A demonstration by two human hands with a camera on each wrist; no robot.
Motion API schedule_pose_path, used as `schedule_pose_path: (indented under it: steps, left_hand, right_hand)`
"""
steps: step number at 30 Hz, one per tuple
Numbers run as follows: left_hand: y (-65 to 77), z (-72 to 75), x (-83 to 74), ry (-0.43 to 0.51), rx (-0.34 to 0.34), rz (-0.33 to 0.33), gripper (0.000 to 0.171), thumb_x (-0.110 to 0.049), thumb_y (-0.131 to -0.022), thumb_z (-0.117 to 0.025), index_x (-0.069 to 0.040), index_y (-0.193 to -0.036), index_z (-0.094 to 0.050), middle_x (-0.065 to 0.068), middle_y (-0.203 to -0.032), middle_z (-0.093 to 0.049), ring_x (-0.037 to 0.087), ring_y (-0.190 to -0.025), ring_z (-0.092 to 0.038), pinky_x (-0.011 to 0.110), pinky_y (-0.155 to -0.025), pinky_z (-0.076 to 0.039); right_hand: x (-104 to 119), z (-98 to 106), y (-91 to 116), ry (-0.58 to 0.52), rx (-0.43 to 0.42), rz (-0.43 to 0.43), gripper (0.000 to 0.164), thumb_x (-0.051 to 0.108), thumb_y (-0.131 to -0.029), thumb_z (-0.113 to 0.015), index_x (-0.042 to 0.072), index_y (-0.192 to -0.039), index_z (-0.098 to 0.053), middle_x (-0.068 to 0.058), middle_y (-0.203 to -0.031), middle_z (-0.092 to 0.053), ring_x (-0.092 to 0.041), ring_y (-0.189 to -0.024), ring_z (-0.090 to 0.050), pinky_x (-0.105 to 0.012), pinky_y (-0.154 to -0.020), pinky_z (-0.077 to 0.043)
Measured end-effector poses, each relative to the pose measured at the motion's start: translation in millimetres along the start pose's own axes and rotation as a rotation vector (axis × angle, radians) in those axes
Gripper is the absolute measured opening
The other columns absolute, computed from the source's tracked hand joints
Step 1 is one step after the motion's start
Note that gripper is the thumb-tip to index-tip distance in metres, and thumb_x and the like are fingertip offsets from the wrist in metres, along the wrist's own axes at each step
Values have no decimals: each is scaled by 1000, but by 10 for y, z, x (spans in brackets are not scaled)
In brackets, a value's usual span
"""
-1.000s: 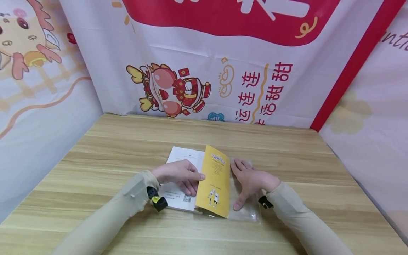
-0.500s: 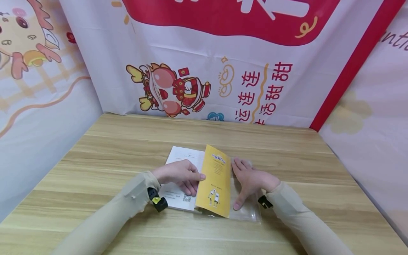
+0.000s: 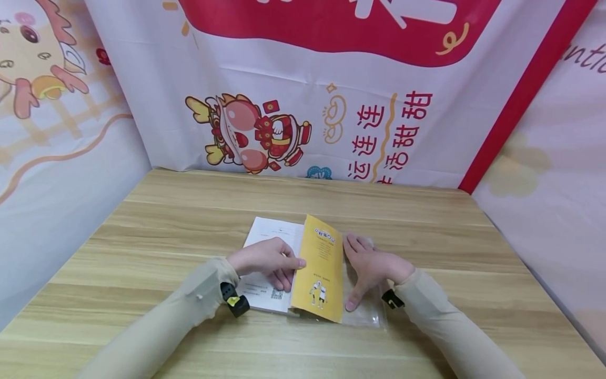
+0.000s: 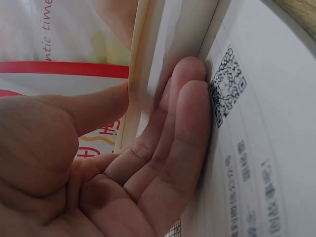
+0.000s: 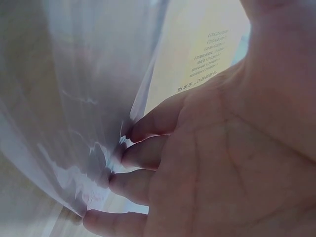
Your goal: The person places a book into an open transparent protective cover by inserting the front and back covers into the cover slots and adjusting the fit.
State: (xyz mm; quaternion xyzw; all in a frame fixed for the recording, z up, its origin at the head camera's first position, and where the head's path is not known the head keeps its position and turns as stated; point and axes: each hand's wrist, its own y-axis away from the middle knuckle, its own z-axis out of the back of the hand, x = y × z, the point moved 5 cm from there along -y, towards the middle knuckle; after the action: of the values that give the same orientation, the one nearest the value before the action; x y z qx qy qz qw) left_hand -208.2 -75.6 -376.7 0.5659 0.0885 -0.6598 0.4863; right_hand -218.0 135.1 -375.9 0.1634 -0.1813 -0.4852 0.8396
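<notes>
A book lies spread on the table, its white page on the left and its yellow cover flap raised at a slant. My left hand pinches the flap's left edge, thumb on the yellow side and curled fingers behind it, close by a printed QR code. A clear plastic sleeve extends from under the flap to the right. On this sleeve my right hand presses with spread fingers; in the right wrist view the fingertips meet the wrinkled film.
The wood-grain table surrounds the book, and its far edge meets a printed cloth backdrop. Cloth walls also hang at the left and right. A black camera band sits on the left wrist.
Hands and book stay almost in place; the yellow flap leans very slightly further right. The head view has shifted a little.
</notes>
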Motion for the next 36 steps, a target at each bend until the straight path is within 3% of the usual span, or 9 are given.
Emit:
schedule_pose_path:
  steps: [13, 23, 36]
  left_hand:
    - [5, -10, 2, -35, -10, -1, 33, -36, -94, -59, -4, -87, -67, 13, -73, -67, 19, -59, -66, 33, -59, -55]
    - [53, -55, -7, -106, 69, -30, 35, -39, -92, -61, -7, -81, -70, 12, -70, -67, 22, -62, -68, 33, -57, -55]
    - [61, -91, -28, -130, 2, -5, 36, -38, -89, -65, -5, -75, -69, 11, -66, -66, 20, -58, -67, 31, -55, -54]
  right_hand:
    - [-7, 3, -2, -5, -1, -5, 150, 73, -45, -76, -1, -150, 0, -17, -155, 7, -36, -141, 6, -47, -111, -9]
    - [0, 9, 7, -15, -6, -12, 149, 72, -45, -77, -1, -151, -1, -16, -156, 7, -36, -141, 6, -47, -111, -9]
    - [-1, 5, -2, -9, -3, -9, 148, 71, -46, -78, -1, -151, -3, -16, -156, 6, -35, -141, 5, -46, -111, -9]
